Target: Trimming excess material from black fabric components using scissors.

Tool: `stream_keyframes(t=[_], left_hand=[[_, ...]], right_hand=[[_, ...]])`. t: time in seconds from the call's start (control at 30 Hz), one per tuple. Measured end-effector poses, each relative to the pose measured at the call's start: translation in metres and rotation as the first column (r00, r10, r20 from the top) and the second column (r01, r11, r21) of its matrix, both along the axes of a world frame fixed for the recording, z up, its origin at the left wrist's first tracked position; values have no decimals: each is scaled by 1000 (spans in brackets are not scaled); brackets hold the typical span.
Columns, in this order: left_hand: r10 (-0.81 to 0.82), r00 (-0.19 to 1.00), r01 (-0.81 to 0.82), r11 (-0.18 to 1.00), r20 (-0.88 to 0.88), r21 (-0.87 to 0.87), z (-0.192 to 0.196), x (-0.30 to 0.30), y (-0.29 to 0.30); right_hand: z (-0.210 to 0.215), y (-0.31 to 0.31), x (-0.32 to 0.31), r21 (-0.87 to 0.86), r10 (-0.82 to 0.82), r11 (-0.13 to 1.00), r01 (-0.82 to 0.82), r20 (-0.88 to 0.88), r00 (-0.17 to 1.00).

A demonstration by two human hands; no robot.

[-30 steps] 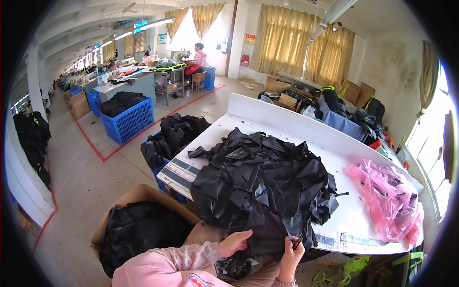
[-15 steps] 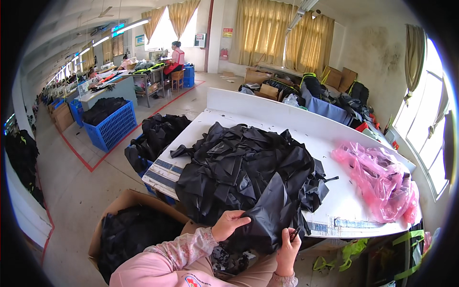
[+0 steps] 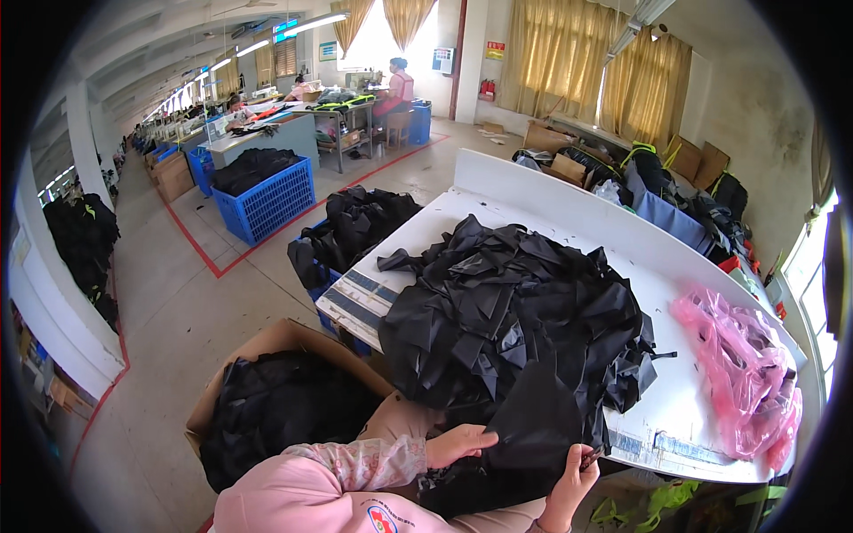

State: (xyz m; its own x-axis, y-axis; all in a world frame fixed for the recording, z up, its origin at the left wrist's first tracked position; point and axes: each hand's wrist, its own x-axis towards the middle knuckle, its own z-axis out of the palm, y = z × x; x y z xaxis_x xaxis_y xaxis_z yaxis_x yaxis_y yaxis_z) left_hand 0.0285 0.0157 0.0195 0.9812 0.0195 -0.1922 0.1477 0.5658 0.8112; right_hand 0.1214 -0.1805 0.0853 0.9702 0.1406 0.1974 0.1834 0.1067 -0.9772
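Between my hands a black fabric piece (image 3: 533, 417) is stretched near the table's front edge. My left hand (image 3: 460, 446) pinches its left edge between thumb and fingers. At its right corner my right hand (image 3: 571, 490) is closed on the fabric, and a small dark tool (image 3: 590, 457) shows by the thumb; its kind is hard to make out. Just beyond lies a big heap of black fabric pieces (image 3: 498, 302) on the white table (image 3: 426, 222). More black fabric hangs over my lap, partly hidden by my left arm.
A cardboard box (image 3: 258, 342) of black fabric stands at my left. Beyond it are a filled blue crate (image 3: 311, 275) against the table and another blue crate (image 3: 267, 209). A pink plastic bag (image 3: 737, 364) lies on the table's right. A raised white board (image 3: 613, 218) edges the far side.
The view has turned left, so the scene sits farther right. The fabric piece, raised to a peak before, now lies lower and flatter between my hands.
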Motion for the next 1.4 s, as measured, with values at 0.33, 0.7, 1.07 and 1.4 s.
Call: stream_keyframes(t=[0.33,0.7,1.07,1.4], left_hand=[[-14,885,-237,847,466,476,41,6,35],[31,914,-208,892,405,401,144,31,37],[167,834,-334,912,526,239,159,56,17],[124,822,-346,884,556,315,180,69,14]], right_hand=[[31,-7,-6,126,33,992,-23,-80,996],[102,-7,29,128,38,991,-48,85,996],[96,-33,27,31,107,993,-110,91,990],[123,-41,47,254,96,959,-126,129,987]])
